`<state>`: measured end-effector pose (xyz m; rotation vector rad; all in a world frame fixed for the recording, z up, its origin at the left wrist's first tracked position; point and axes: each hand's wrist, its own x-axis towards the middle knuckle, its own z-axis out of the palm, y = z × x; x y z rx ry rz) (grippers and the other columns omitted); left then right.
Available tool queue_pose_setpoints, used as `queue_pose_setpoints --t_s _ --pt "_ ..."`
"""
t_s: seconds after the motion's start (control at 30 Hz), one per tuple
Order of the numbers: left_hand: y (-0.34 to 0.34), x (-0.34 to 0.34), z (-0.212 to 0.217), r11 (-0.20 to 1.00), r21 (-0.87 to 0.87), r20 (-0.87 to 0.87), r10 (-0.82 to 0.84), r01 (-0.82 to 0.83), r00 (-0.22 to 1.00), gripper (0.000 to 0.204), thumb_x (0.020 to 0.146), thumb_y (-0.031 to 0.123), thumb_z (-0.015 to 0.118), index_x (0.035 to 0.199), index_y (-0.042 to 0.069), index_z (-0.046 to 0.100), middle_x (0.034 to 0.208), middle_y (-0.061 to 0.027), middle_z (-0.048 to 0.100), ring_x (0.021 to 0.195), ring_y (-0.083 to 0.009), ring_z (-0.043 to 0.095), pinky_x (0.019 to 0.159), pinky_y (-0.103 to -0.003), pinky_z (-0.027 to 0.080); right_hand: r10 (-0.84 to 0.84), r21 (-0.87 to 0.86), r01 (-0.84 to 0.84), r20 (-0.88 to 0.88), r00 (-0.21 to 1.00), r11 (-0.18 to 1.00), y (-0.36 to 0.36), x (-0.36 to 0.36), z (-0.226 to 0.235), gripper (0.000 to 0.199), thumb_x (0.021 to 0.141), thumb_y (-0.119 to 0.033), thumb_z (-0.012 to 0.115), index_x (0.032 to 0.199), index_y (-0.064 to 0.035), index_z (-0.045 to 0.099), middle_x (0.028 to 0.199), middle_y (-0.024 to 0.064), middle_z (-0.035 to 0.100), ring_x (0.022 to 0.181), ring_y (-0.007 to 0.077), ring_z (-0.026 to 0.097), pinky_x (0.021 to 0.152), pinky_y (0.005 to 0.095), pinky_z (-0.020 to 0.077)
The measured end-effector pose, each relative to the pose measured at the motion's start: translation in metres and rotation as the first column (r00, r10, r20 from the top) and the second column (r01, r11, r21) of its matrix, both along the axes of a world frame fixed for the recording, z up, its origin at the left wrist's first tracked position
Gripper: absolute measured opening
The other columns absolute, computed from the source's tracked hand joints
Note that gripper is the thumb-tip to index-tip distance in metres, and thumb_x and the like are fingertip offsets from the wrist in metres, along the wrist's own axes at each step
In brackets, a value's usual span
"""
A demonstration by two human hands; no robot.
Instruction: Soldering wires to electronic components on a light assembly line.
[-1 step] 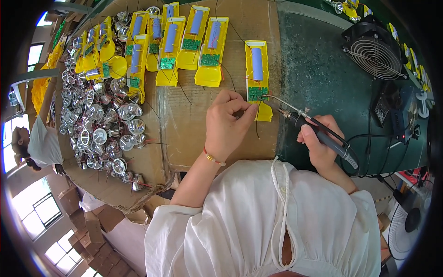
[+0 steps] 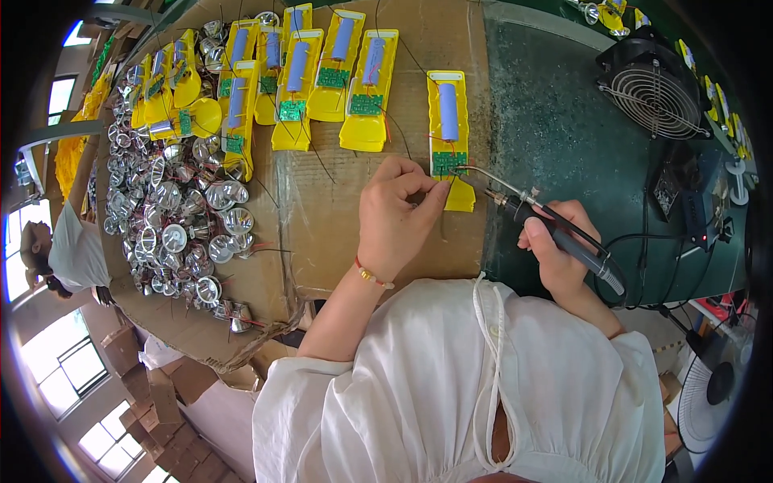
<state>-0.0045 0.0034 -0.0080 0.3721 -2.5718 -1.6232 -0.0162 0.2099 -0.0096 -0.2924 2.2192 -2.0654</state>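
Observation:
A yellow plastic housing [image 2: 459,197] lies on the cardboard in front of me, with a blue-violet cylindrical battery [image 2: 448,113] and a green circuit board [image 2: 448,163] in it. My right hand [image 2: 560,248] is closed round a black soldering iron [image 2: 555,232] with a thin curved metal feed tube alongside. Its tip and the tube's end meet at the board's lower right edge. My left hand [image 2: 403,211] is closed in a pinch beside the board's lower left. A thin dark wire [image 2: 444,225] hangs from its fingertips, which partly hide the grip.
Several similar yellow housings [image 2: 366,133] lie at the upper left, loose wires trailing from them. Left of them is a heap of shiny reflector cups [image 2: 167,196]. A black fan with a wire grille [image 2: 654,101] stands on the green bench [image 2: 547,105]; cables run at right.
The wire's hanging end has shifted slightly left and looks fainter. Both hands and the soldering iron keep nearly the same places.

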Motion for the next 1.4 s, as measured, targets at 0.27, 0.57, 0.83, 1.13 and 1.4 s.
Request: queue_pose_setpoints --t_s 0.27,0.57,0.83,1.13,1.4 --pt "0.0 -0.001 -0.003 0.998 0.055 0.034 0.02 -0.022 0.999 0.006 0.072 0.004 0.066 0.071 -0.002 0.064 0.077 -0.0076 0.053 0.056 -0.0139 0.054 0.051 -0.024 0.045 -0.051 -0.147 0.059 0.055 0.997 0.987 0.008 0.003 0.003 0.015 0.08 -0.003 0.059 0.09 0.0041 0.05 0.072 0.0109 0.057 0.058 0.0124 0.057 0.053 0.024 0.048" --pt "0.0 -0.002 -0.001 1.0 -0.005 -0.012 0.018 -0.018 1.0 0.008 0.073 0.003 0.066 0.069 -0.003 0.063 0.074 -0.0072 0.053 0.052 -0.0137 0.055 0.05 -0.023 0.044 -0.024 -0.148 0.019 -0.029 0.999 0.989 0.015 0.002 0.003 0.016 0.08 -0.004 0.059 0.09 0.0036 0.048 0.068 0.0106 0.057 0.057 0.0128 0.056 0.053 0.0247 0.0472" --pt "-0.012 -0.001 0.002 0.998 0.062 0.143 0.015 -0.024 0.99 0.012 0.073 0.01 0.066 0.073 -0.002 0.063 0.062 -0.0092 0.063 0.054 -0.0122 0.06 0.053 -0.024 0.047 -0.167 -0.166 0.16 -0.03 0.985 0.973 0.044 -0.003 -0.008 0.018 0.08 -0.007 0.059 0.089 0.0026 0.047 0.066 0.0102 0.056 0.055 0.0124 0.055 0.053 0.0246 0.0463" --pt "0.05 -0.188 0.042 0.746 -0.547 0.105 -0.391 0.381 0.914 0.016 0.067 0.019 0.058 0.071 0.005 0.066 0.068 -0.0156 0.061 0.067 -0.0311 0.061 0.065 -0.038 0.05 -0.274 -0.087 0.29 0.16 0.948 0.953 0.054 -0.013 -0.017 0.014 0.078 -0.003 0.063 0.085 0.0022 0.052 0.066 0.0077 0.058 0.056 0.0106 0.057 0.052 0.0236 0.0473" --pt "0.018 -0.35 0.005 0.858 -0.436 -0.385 0.092 -0.269 0.918 0.032 0.069 0.037 0.066 0.077 0.005 0.067 0.075 -0.0152 0.065 0.073 -0.029 0.063 0.067 -0.036 0.049 -0.267 -0.085 0.286 0.182 0.946 0.955 0.053 -0.019 -0.03 0.016 0.075 -0.005 0.066 0.085 -0.0005 0.055 0.064 0.0055 0.061 0.056 0.0082 0.058 0.05 0.0226 0.0459"
